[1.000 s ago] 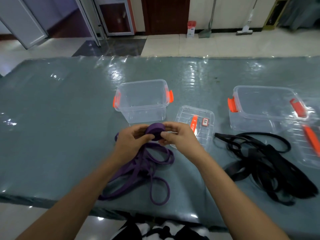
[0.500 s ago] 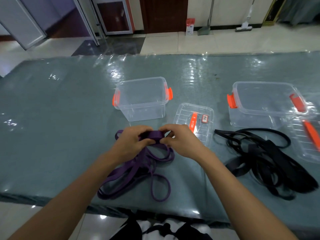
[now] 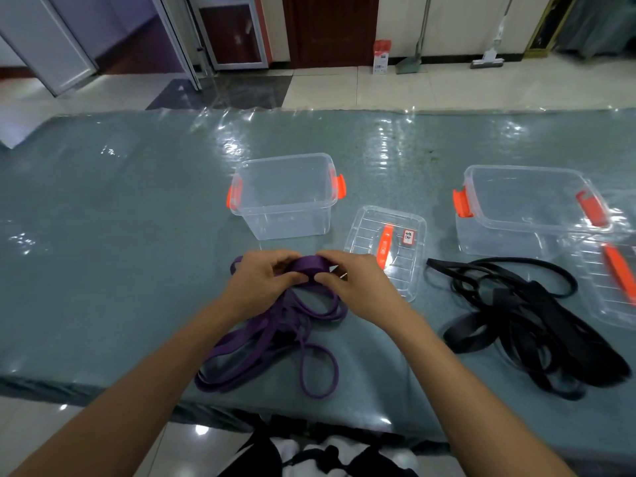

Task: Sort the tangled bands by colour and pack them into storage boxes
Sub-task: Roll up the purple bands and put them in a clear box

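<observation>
A heap of purple bands (image 3: 272, 342) lies on the grey-green table in front of me. My left hand (image 3: 258, 278) and my right hand (image 3: 354, 282) together grip a folded wad of purple band (image 3: 308, 265) just above the heap, fingers curled round it from both sides. A pile of black bands (image 3: 537, 321) lies to the right. A small clear storage box (image 3: 285, 194) with orange latches stands open behind my hands. A larger clear box (image 3: 530, 208) stands at the right.
A clear lid with an orange handle (image 3: 387, 246) lies right of my right hand. Another lid (image 3: 616, 280) lies at the far right edge. The table (image 3: 103, 235) is covered in shiny plastic film. Its near edge runs below the purple heap.
Both hands have lowered the purple wad a little toward the heap and flattened it between them. The view has shifted slightly.
</observation>
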